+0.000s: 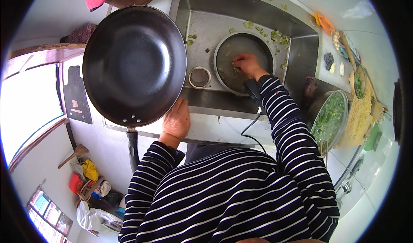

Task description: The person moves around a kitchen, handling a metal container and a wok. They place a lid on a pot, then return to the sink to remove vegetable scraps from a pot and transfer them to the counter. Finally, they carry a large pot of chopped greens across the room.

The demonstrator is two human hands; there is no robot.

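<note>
A round metal basin (216, 65) of cloudy water stands in the stainless steel sink (206, 20). Over its water is my right hand (247, 65), fingers drawn together, with a small pale vegetable scrap (236, 70) at the fingertips. A black device with a cable (253, 89) sits at my right wrist. My left hand (176, 119) is at the sink's front edge, right beside the rim of a large black frying pan (132, 62). The pan hides part of the fingers, so their grip does not show. Its handle (133, 149) points towards me.
Green peelings (280, 38) are scattered over the sink floor. A drain strainer (199, 77) lies left of the basin. On the right stand a bowl of chopped greens (330, 114) and a board of noodles (356, 120). An orange peeler-like tool (326, 24) lies on the far right counter.
</note>
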